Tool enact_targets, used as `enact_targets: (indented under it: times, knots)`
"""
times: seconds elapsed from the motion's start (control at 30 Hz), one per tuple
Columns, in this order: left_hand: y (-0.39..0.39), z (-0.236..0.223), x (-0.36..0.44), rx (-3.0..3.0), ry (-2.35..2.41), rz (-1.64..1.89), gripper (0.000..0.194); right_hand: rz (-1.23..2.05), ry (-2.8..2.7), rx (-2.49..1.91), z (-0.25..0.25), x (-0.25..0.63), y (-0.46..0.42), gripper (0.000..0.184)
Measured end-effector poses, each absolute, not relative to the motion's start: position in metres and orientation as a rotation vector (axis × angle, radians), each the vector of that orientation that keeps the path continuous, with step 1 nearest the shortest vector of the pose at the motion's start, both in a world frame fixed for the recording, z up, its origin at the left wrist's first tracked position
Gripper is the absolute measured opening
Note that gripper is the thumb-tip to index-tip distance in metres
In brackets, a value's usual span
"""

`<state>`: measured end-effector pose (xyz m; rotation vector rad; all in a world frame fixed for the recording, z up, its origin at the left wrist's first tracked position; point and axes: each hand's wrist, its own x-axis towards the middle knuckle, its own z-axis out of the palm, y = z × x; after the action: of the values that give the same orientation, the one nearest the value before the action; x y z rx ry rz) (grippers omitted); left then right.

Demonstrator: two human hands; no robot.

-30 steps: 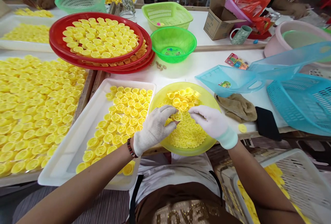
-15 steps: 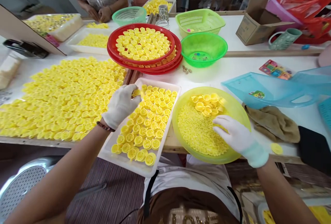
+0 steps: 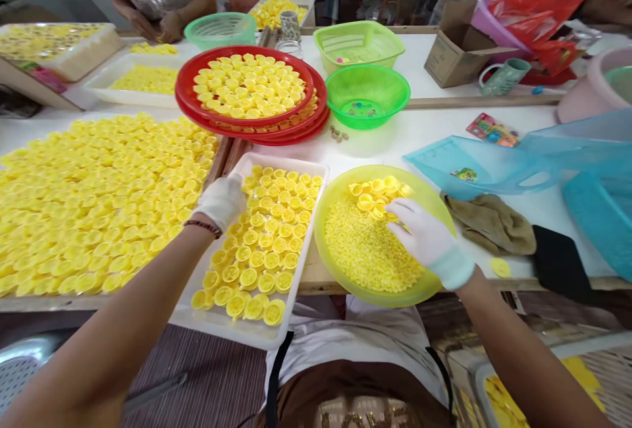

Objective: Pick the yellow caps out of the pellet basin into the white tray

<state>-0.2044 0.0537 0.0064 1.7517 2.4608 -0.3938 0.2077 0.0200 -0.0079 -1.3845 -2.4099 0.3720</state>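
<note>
My left hand (image 3: 220,201), in a white glove with a bead bracelet at the wrist, hovers over the top left corner of a white tray (image 3: 212,324). Rows of yellow caps (image 3: 266,230) fill that tray. The fingers curl downward and hide whatever they hold. My right hand (image 3: 424,238), also gloved, lies inside a yellow bowl (image 3: 434,201). Its fingers stretch flat toward a small heap of loose caps (image 3: 372,192) at the bowl's far side. Small yellow inserts (image 3: 363,253) cover the bowl's near part under that hand.
A wide spread of yellow caps (image 3: 99,197) lies on the left. Stacked red trays (image 3: 247,85) of caps, a green bowl (image 3: 367,93) and a green basket (image 3: 358,43) stand behind. Blue baskets (image 3: 494,164), a brown cloth (image 3: 491,224) and a black object (image 3: 557,260) lie right. Another person's hands (image 3: 162,23) rest far back.
My left hand carried a cap from the bowl over to the white tray and now sits at its top left corner. My right hand shifted forward in the bowl toward the loose caps.
</note>
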Motion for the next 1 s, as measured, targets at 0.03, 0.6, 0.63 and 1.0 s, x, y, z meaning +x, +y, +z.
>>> enact_targets:
  times: [0.03,0.6,0.63,1.0]
  knots:
    - [0.052,0.012,-0.202,1.749,2.476,-0.408,0.031,0.354,-2.416,-1.438,-0.006,0.202,0.026,0.033]
    - [0.002,0.016,-0.023,2.552,1.334,0.164,0.018,0.681,-2.486,-1.094,-0.012,0.203,0.016,0.023]
    - [0.001,0.015,-0.023,2.552,1.328,0.153,0.018,0.644,-2.478,-1.186,-0.013,0.208,0.016,0.024]
    - [-0.004,0.008,-0.027,2.355,1.531,0.339,0.023,1.035,-2.708,-1.357,-0.006,0.196,0.002,0.018]
